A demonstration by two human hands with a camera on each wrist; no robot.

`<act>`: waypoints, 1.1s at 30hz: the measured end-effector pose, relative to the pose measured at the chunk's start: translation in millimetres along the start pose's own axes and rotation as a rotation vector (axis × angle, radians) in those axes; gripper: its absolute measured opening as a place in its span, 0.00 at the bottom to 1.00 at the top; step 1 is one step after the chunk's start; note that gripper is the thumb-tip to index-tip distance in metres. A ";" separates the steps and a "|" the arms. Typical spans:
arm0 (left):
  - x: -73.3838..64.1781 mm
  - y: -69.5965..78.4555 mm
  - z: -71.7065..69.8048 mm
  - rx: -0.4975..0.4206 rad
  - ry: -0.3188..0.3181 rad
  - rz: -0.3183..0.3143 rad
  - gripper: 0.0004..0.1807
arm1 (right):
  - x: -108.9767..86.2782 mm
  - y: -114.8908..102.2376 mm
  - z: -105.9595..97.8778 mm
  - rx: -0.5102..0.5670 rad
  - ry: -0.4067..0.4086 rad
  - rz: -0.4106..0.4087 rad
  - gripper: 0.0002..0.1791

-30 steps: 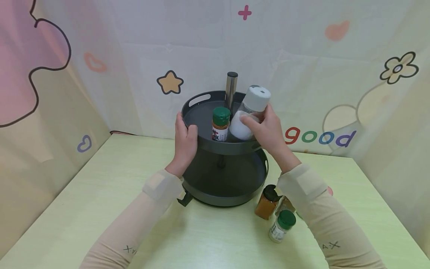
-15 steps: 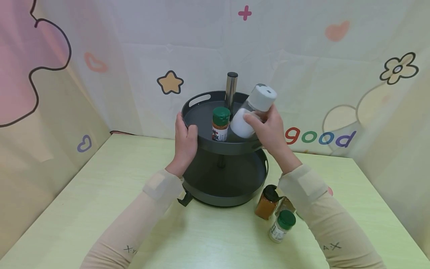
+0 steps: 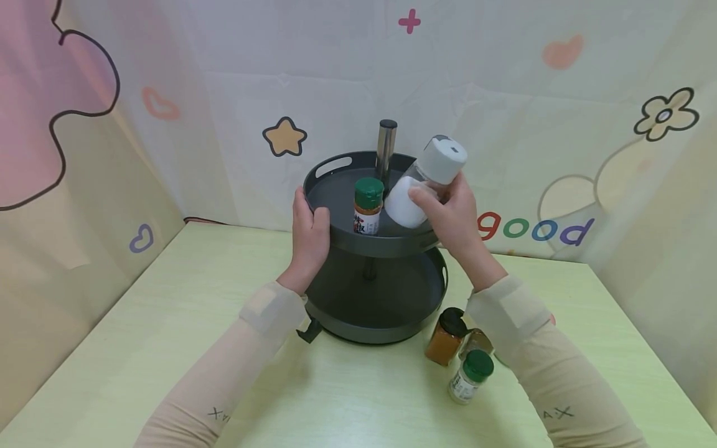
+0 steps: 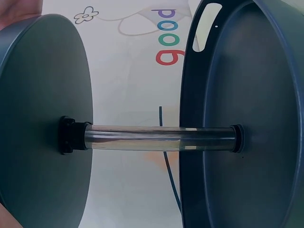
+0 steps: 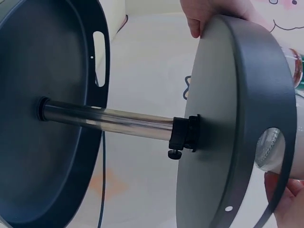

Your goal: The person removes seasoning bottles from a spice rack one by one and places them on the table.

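My right hand [image 3: 456,218] pinches a clear seasoning jar [image 3: 404,202] of white powder with a white cap, between thumb and fingers. The jar tilts to the right over the right part of the upper tray [image 3: 381,247] of a dark two-tier turntable rack. Whether its base touches the tray cannot be told. To its left, a green-capped spice bottle [image 3: 368,205] stands upright on that tray. My left hand [image 3: 310,239] holds the tray's left side, thumb at the front of the wall. In the right wrist view, a digit of the left hand [image 5: 216,10] shows by the tray's underside.
The lower tray [image 3: 375,335] rests on the pale table [image 3: 224,348]. At its right front stand an orange-filled spice jar [image 3: 444,345], another jar [image 3: 476,342] partly hidden, and a green-capped shaker [image 3: 465,386]. A metal pole [image 3: 385,149] rises through the upper tray. A printed cloth hangs behind.
The white-capped jar has moved slightly up and to the right in my right hand, tilting further. My left hand, the rack and the green-capped spice bottle have stayed in place.
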State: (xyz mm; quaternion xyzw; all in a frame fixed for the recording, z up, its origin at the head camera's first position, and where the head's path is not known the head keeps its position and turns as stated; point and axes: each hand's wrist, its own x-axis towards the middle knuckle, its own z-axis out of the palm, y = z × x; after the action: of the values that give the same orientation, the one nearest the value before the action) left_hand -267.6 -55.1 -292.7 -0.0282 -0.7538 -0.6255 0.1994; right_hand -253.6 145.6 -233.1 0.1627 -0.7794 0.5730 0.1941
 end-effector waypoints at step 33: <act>1.2 -2.4 0.5 -0.001 0.003 0.008 0.35 | -27.6 -8.9 -23.5 -0.109 0.053 -0.090 0.28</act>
State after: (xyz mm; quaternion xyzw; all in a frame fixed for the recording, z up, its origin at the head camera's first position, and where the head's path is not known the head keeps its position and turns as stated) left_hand -269.6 -55.4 -294.6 -0.0305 -0.7530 -0.6251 0.2032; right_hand -222.5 166.4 -233.0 0.1718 -0.7959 0.5244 0.2488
